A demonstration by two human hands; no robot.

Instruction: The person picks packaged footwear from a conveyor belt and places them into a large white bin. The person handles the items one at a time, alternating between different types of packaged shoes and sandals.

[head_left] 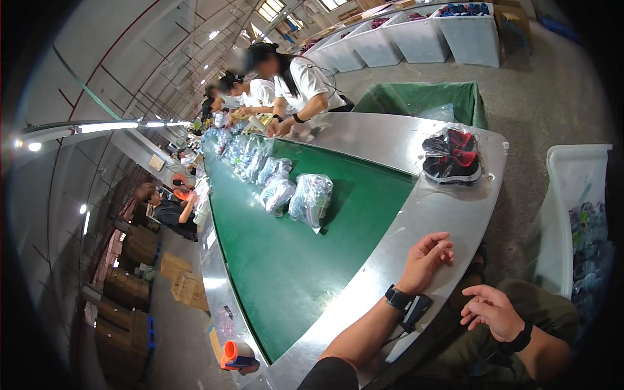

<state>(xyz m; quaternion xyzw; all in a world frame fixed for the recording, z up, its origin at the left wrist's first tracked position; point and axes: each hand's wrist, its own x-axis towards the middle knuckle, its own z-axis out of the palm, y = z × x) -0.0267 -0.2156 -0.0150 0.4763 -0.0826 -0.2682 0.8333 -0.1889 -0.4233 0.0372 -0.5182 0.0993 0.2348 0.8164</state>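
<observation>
The left hand (426,261) is empty, its fingers loosely curled above the metal border (458,211) of the belt table. The right hand (495,313) is also empty, half open with fingers bent, over the person's olive trousers (549,302).

The bagged pair of shoes (452,157), black with red, lies on the metal border beyond the left hand, near its far corner and well apart from both hands. More clear bags (310,200) sit in a line on the green belt (279,279), to the left.

At the right stands a white bin (560,218) with bluish bagged items (588,250) inside. Behind the table, a green bin (422,96) holds some clear plastic (439,112). A row of white bins (468,42) farther back carries blue and reddish goods.

The left forearm slants up and rightward from the lower edge; the right one rises from the lower right, fingers pointing left. Both wrists wear dark bands.
</observation>
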